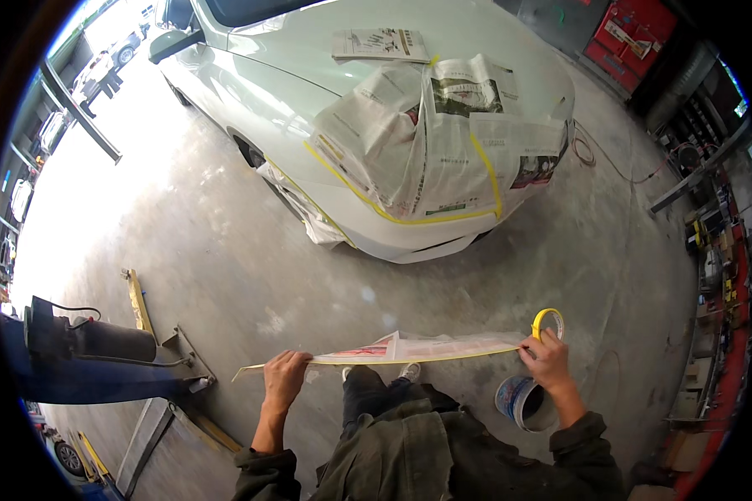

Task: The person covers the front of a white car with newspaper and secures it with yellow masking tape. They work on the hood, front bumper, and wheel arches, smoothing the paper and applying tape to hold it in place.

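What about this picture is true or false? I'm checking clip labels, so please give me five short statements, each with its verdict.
1. The right hand holds a roll of yellow tape, while the left hand grips the taped sheet. True.
2. Newspaper covers part of the front of the car. True.
3. The taped sheet has its yellow edge on the side facing the car. False: the yellow edge is on the side away from the car.
4. No container is in view. False: a bucket stands right of centre, low in the picture.
5. A red cabinet shows at the upper right. True.
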